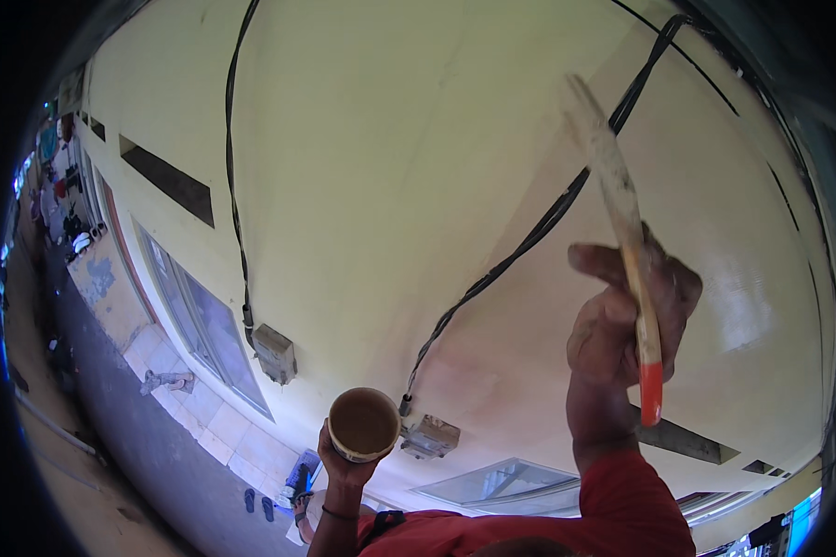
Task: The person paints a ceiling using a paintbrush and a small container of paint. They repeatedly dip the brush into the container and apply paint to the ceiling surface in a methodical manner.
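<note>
Against wall, brush (622, 232) in right hand (627, 325)

A broad stretch of bare cream wall (418, 139) lies open above and to the left of the right hand (622, 334), so the long paintbrush (622, 241) it grips has free room upward. A thick black cable (529, 241) runs diagonally across the wall just left of that hand, and a second thin cable (235, 167) drops down to a small junction box (275, 353). Another box (429, 436) sits just right of the paint cup (363, 424) in the left hand (344, 464), close enough to crowd it. Windows (204, 325) line the wall lower left; what looks like a dark vent slot (167, 181) sits above them.
</note>
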`<state>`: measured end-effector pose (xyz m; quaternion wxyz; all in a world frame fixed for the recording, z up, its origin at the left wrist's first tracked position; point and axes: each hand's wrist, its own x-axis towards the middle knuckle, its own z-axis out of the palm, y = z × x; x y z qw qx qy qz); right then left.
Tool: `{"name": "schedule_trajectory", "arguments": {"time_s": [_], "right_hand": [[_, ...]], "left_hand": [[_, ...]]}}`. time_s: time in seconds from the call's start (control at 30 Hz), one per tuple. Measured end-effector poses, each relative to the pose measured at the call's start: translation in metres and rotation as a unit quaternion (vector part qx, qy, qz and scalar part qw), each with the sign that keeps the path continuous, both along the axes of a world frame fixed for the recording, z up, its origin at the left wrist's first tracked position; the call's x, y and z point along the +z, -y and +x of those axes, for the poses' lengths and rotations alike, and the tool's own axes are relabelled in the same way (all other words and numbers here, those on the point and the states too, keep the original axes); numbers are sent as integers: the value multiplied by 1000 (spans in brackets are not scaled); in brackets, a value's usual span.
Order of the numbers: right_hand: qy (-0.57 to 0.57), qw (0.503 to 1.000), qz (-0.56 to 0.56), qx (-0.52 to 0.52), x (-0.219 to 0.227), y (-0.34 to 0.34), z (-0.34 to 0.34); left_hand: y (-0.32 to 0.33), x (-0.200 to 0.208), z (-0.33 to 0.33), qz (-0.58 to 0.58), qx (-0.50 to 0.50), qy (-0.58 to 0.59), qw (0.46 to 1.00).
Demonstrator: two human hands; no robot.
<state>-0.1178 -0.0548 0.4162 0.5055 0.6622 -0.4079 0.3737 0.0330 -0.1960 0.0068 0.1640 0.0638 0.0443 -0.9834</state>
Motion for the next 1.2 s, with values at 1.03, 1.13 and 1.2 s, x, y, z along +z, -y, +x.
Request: {"name": "schedule_trajectory", "arguments": {"time_s": [1.03,1.13,1.2], "right_hand": [[-223,936,-68,-263,198,55,-88],[-241,935,-52,-256,205,53,-85],[-219,930,-47,-291,202,51,-73]], "left_hand": [[-6,-59,-5,65,-5,-145,987],[-8,-57,-7,64,-8,-142,988],[-7,-58,-6,64,-6,-142,988]]}}
